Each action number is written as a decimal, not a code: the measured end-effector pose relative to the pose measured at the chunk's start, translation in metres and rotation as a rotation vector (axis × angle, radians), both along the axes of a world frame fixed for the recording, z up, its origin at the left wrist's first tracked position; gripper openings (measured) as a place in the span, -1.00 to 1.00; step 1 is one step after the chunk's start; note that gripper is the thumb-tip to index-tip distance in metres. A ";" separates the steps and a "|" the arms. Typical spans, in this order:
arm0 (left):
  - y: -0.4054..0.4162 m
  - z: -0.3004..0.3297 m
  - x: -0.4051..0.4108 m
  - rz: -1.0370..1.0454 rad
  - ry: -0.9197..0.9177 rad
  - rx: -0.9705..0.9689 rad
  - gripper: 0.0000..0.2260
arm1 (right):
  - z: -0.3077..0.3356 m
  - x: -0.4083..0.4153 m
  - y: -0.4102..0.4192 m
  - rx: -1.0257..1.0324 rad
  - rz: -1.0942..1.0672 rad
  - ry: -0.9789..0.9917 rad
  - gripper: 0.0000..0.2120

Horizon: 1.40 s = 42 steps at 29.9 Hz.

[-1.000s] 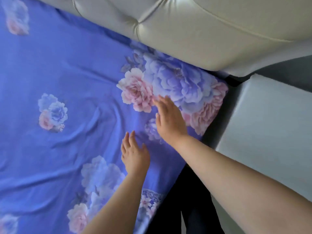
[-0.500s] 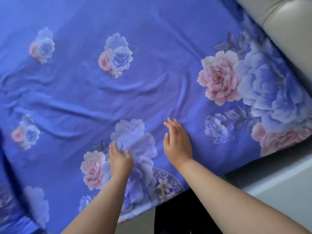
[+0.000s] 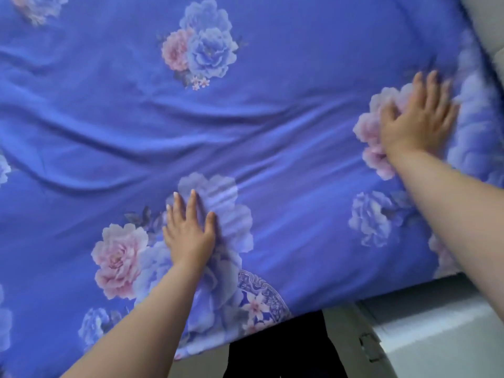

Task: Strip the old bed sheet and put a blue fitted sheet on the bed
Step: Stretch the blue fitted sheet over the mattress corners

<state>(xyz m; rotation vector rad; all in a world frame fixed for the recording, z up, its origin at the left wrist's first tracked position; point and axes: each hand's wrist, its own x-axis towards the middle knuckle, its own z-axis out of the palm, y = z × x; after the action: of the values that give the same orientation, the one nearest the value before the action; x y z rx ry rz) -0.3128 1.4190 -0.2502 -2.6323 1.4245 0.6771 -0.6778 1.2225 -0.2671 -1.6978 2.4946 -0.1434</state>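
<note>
A blue fitted sheet [image 3: 286, 126] printed with pink and pale blue flowers covers the bed and fills most of the view. Long soft wrinkles run across its middle. My left hand [image 3: 189, 231] lies flat on the sheet near the bed's front edge, fingers straight and spread over a pale flower. My right hand [image 3: 420, 117] presses flat on the sheet at the right, over a pink flower, close to the headboard; it is slightly blurred.
A cream padded headboard [image 3: 488, 20] shows at the top right corner. A white bedside cabinet [image 3: 436, 336] stands at the bottom right beside the bed. My dark trousers [image 3: 281, 347] are against the bed's front edge.
My right hand has slid right and away toward the headboard. My left hand has moved slightly forward on the sheet. The view has come closer to the bed.
</note>
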 end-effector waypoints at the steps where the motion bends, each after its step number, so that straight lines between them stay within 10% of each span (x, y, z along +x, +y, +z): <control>1: -0.010 -0.002 -0.005 -0.015 -0.004 -0.006 -0.44 | 0.002 -0.016 0.002 0.003 -0.139 -0.025 -0.36; 5: -0.058 -0.001 -0.026 -0.172 0.042 0.015 -0.47 | 0.024 0.008 0.010 -0.052 -0.338 -0.096 -0.40; 8: -0.097 -0.001 -0.029 -0.311 0.179 -0.078 -0.57 | 0.020 0.103 0.042 -0.167 0.497 -0.127 -0.47; 11: -0.114 0.005 -0.005 -0.229 0.340 -0.343 -0.56 | 0.009 0.193 0.072 0.217 1.279 -0.038 -0.41; 13: -0.109 0.008 0.014 -0.048 0.228 -0.427 -0.55 | 0.004 0.206 0.040 0.341 1.087 -0.028 -0.37; 16: -0.092 0.011 0.045 0.316 0.074 -0.358 -0.50 | 0.016 0.215 -0.018 0.223 0.195 -0.239 -0.41; 18: -0.085 0.008 0.072 0.542 0.049 -0.361 -0.51 | 0.025 0.246 -0.022 0.050 0.155 -0.305 -0.45; 21: -0.079 0.002 0.115 0.778 0.041 -0.465 -0.58 | 0.018 0.332 0.046 -0.110 1.010 -0.218 -0.46; 23: -0.072 -0.002 0.139 0.903 0.012 -0.529 -0.62 | 0.013 0.373 0.094 0.134 1.512 -0.206 -0.38; 26: -0.056 -0.009 0.172 1.020 -0.051 -0.520 -0.63 | -0.004 0.406 0.083 0.397 1.799 -0.096 -0.34; 28: -0.052 -0.013 0.183 0.987 -0.064 -0.452 -0.62 | -0.013 0.411 0.028 0.329 1.746 -0.108 -0.36; 34: -0.100 -0.022 0.183 0.760 -0.079 -0.265 -0.57 | -0.005 0.316 -0.205 0.170 0.323 -0.079 -0.44; 36: -0.126 -0.023 0.183 0.753 -0.049 -0.244 -0.58 | 0.005 0.332 -0.208 0.125 0.218 -0.146 -0.46; 38: -0.151 -0.019 0.181 0.691 0.030 -0.279 -0.57 | 0.004 0.388 -0.172 0.013 0.649 -0.245 -0.50; 42: -0.180 -0.007 0.189 0.727 0.221 -0.436 -0.50 | 0.005 0.489 -0.085 0.455 1.734 -0.232 -0.54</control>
<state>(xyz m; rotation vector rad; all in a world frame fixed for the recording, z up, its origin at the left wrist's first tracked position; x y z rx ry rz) -0.1234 1.2386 -0.2574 -3.5541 0.6492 0.7943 -0.1892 1.1374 -0.2622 -2.5679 0.2442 0.3308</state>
